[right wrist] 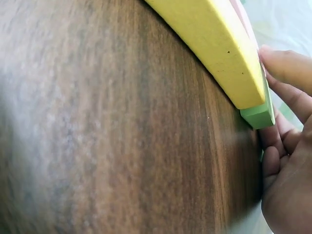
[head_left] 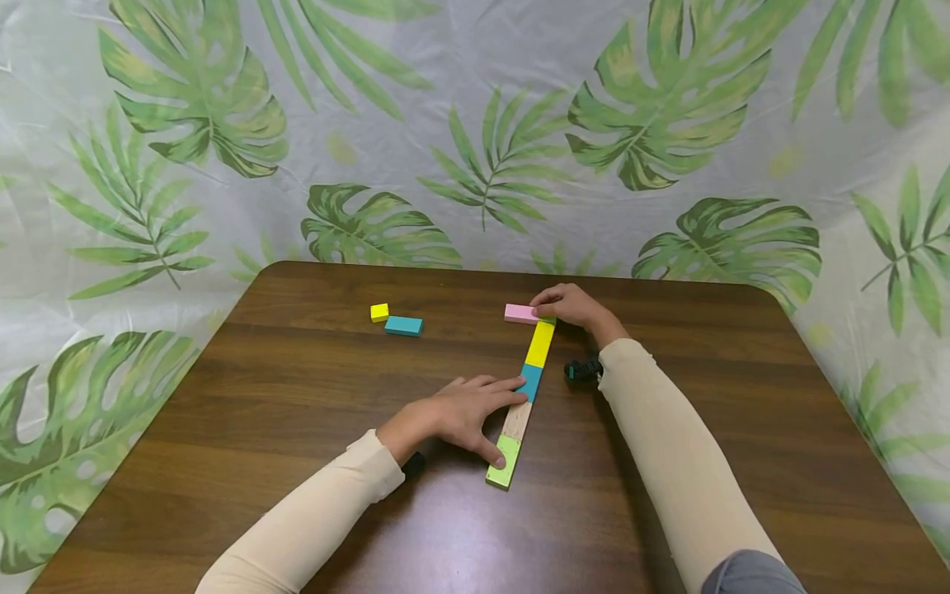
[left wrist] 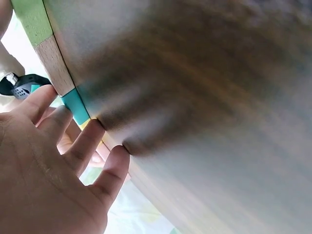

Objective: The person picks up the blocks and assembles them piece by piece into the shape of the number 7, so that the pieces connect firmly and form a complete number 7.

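Note:
A slanted row of flat wooden blocks lies on the table, end to end. From near to far come a lime green block (head_left: 508,456), a bare wood block (head_left: 517,420), a blue block (head_left: 530,384) and a yellow block (head_left: 541,342). At the far end, a green block (right wrist: 258,116) meets a pink block (head_left: 519,313) that points left. My left hand (head_left: 467,412) spreads along the row, thumb on the lime block, extended fingers touching the blue one. My right hand (head_left: 579,307) pinches the green block at the corner, partly hiding it.
A small yellow block (head_left: 379,313) and another blue block (head_left: 404,326) lie apart at the back left of the brown table (head_left: 297,396). A leaf-patterned curtain (head_left: 482,124) hangs behind the far edge. Black wrist cameras sit under both wrists.

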`<state>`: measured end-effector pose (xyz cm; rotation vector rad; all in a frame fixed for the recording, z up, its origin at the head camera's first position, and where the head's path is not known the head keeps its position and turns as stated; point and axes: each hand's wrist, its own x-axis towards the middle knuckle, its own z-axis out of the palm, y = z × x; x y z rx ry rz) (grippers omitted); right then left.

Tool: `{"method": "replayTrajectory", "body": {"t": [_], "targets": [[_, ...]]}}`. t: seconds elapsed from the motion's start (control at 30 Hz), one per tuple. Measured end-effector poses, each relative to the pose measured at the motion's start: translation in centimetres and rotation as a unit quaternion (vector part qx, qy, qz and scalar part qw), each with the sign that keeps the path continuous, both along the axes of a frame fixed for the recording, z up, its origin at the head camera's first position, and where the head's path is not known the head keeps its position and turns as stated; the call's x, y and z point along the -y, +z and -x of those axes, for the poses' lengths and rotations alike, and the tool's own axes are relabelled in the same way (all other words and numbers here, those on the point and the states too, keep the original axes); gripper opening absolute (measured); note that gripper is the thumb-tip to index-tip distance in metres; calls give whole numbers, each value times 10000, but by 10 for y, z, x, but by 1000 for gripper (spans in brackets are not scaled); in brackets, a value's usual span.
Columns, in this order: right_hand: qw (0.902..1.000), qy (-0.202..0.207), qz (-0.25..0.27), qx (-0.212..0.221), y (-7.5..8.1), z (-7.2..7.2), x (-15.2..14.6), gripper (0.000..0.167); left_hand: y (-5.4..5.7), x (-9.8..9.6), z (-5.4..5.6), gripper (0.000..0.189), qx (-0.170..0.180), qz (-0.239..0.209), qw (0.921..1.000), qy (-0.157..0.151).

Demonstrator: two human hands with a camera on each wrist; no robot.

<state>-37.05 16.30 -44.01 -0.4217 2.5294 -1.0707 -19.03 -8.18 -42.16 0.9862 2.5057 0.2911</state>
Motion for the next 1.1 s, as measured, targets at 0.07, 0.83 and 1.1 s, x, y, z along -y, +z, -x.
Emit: {"method": "replayTrajectory", "body": {"t": [0.07, 0.83, 1.1], "targets": [[10000, 27, 34, -12, -1, 0, -1, 36, 0, 0, 0, 96, -2, -17, 10000, 0], [9998, -191, 23, 66, -3, -5, -15, 35, 2, -1, -2, 95, 64, -26, 10000, 19], [9997, -176, 137, 137, -4, -5, -15, 36, 2, -2, -1, 95, 50, 38, 10000, 1]]}}
